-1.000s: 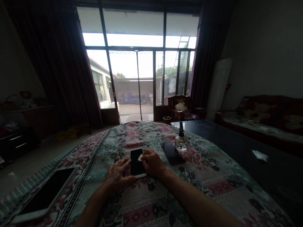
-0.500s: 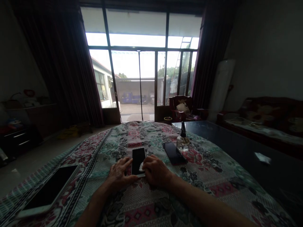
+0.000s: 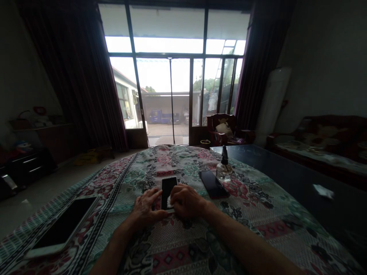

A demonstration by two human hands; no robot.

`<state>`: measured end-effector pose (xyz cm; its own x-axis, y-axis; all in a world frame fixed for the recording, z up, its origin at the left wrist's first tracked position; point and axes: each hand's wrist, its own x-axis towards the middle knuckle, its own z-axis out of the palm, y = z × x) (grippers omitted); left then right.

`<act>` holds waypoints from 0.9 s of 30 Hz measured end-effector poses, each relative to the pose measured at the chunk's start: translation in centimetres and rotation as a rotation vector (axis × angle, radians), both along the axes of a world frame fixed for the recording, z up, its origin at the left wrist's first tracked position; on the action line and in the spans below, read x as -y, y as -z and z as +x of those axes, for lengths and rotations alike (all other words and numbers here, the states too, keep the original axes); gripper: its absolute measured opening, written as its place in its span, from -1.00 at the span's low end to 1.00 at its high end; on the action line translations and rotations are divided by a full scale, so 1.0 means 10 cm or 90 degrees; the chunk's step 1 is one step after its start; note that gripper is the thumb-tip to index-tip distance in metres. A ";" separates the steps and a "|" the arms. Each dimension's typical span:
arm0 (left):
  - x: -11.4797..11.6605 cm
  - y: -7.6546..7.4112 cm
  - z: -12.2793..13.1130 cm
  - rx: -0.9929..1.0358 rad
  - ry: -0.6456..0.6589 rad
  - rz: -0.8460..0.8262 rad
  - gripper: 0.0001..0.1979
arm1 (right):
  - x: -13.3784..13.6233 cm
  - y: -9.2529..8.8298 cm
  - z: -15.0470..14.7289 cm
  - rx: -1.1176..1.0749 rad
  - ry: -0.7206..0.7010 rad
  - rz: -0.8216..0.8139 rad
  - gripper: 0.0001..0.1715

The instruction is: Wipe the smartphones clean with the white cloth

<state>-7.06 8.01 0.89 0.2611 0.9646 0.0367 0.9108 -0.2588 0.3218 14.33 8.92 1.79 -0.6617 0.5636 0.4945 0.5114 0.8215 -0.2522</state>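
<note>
A white-framed phone lies face up on the flowered tablecloth in front of me, its screen dark. My left hand rests at its left side, fingers spread, with the thumb along the bottom edge. A small white wad, tissue or cloth, is pinched under the closed fingers of my right hand and presses on the lower right of the screen. My right hand covers part of the wad and the phone's right edge. Just right of it lie a dark phone and a clear pump bottle with a black top.
At the left, a white tablet lies on the tablecloth. A dark table adjoins on the right, bearing a crumpled white paper. Beyond stand a wooden armchair and glass doors.
My right hand has slid the white wad slightly left and up over the phone's screen. My left hand stays at the phone's edge. The whole view has shifted a little.
</note>
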 end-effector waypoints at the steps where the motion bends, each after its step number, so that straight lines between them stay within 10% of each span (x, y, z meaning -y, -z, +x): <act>1: 0.00 0.00 0.00 0.002 0.002 0.000 -0.21 | 0.00 -0.01 0.04 -0.003 -0.002 -0.003 -0.74; 27: -0.02 0.05 -0.08 0.040 0.026 0.016 -0.30 | -0.06 -0.07 0.02 0.105 0.216 0.002 -0.72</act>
<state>-7.88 8.21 0.43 0.2965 0.9519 0.0777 0.8776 -0.3036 0.3710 14.53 9.47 2.48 -0.5084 0.7632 0.3987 0.7884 0.5988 -0.1409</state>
